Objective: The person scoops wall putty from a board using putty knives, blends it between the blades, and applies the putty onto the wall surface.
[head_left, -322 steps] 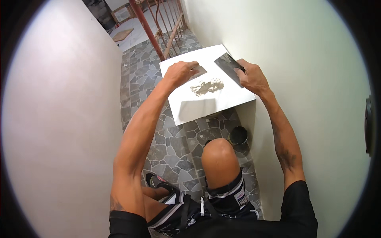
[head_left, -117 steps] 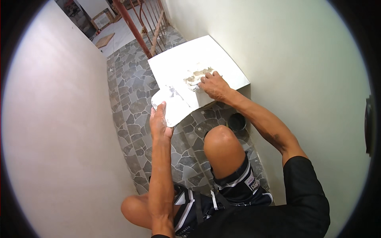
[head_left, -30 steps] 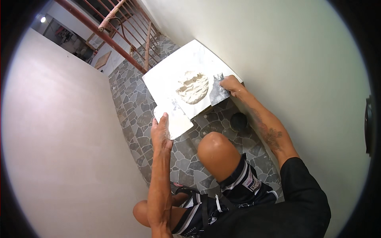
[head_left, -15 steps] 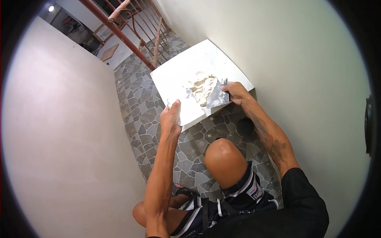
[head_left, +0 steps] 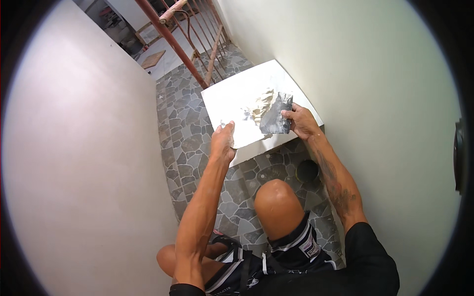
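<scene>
My left hand (head_left: 222, 140) grips a small white board (head_left: 244, 133) by its left side, low over a larger white slab (head_left: 239, 86) at the top middle. My right hand (head_left: 303, 121) holds a flat, putty-smeared grey metal scraper (head_left: 274, 121), thumb on its face, at the small board's right side. A lumpy heap of cream putty (head_left: 261, 101) lies beside the scraper, partly hidden behind it.
A pale wall (head_left: 79, 158) stands on my left and another (head_left: 390, 123) on my right. Red railing (head_left: 190, 66) rises beyond the slab. The floor (head_left: 177, 123) is grey crazy paving. A dark bucket (head_left: 307, 170) stands under the slab's right side, beside my knee.
My left hand has come up and right with the small board, now over the slab. The scraper in my right hand has moved lower and toward the middle, across part of the putty.
</scene>
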{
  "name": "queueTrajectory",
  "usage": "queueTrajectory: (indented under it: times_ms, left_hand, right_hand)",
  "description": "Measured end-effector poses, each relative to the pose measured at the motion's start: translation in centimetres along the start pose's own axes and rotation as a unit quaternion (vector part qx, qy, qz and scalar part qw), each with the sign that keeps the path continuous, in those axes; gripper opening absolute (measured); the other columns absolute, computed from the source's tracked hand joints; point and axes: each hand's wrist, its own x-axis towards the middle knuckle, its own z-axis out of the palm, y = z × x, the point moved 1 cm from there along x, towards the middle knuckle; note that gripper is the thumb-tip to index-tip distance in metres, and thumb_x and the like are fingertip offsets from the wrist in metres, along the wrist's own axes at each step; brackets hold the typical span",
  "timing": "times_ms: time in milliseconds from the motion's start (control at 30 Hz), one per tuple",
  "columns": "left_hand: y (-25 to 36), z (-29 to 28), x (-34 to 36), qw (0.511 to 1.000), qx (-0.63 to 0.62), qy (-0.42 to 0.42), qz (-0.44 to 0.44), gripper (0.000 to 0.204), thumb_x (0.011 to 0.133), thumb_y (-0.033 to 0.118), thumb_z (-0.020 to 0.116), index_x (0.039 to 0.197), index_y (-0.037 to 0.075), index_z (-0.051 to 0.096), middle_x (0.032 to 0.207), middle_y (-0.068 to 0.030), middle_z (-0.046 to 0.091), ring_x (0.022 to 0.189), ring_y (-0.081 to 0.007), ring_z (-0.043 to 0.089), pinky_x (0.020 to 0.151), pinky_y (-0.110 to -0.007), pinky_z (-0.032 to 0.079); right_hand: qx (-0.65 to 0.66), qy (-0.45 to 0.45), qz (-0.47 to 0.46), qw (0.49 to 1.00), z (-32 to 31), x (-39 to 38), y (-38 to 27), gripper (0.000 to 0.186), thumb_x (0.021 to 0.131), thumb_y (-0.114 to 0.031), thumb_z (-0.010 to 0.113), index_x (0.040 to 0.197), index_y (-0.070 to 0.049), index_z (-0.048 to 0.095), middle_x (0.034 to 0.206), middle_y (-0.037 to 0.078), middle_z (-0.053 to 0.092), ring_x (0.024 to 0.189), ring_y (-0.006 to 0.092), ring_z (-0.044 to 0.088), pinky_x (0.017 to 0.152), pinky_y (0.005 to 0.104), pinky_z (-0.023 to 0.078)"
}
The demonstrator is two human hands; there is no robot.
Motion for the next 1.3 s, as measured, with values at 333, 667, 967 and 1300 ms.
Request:
queueTrajectory:
  times_ms: [333,667,967,1300]
  left_hand:
    - [0.5,4.3,-2.6,0.998,-0.037,-0.038,-0.038,0.022,0.095,0.007,0.049,0.115,-0.003,0.046,0.104,-0.0143,0.059,0.090,-0.0266,0.066,0.075,-0.044,0.060]
    - [3.1,7.2,-4.8,0.992,-0.007,-0.123,-0.017,0.028,0.100,0.013,0.038,0.121,-0.005,0.044,0.111,-0.0178,0.058,0.093,-0.0286,0.066,0.078,-0.044,0.059]
    - [3.4,6.6,-4.9,0.995,0.013,-0.099,0.021,0.028,0.100,0.014,0.038,0.121,-0.005,0.043,0.113,-0.0178,0.058,0.095,-0.0272,0.065,0.079,-0.040,0.059]
    - [4.1,5.4,-5.3,0.993,0.021,-0.105,0.040,0.030,0.102,0.015,0.037,0.125,-0.004,0.040,0.117,-0.0171,0.057,0.100,-0.0260,0.064,0.086,-0.041,0.056]
  right_hand:
    - [-0.319,0.036,-0.341,0.883,5.5,-4.9,-3.9,0.027,0.092,0.000,0.053,0.118,-0.001,0.057,0.095,0.008,0.065,0.084,0.0139,0.060,0.076,0.0255,0.049]
    - [-0.496,-0.075,-0.541,0.675,6.3,-7.3,-4.6,0.055,0.078,0.019,0.052,0.126,-0.008,0.055,0.121,0.015,0.061,0.114,0.0328,0.059,0.095,0.0397,0.051]
    - [-0.547,-0.078,-0.546,0.630,3.9,-7.5,-4.3,0.053,0.077,0.017,0.053,0.123,-0.008,0.057,0.122,0.013,0.060,0.115,0.0332,0.057,0.099,0.0430,0.048]
    - [-0.575,-0.047,-0.498,0.648,0.8,-8.3,-4.6,0.045,0.082,0.014,0.049,0.121,-0.006,0.059,0.117,0.016,0.062,0.109,0.0316,0.060,0.095,0.0380,0.050]
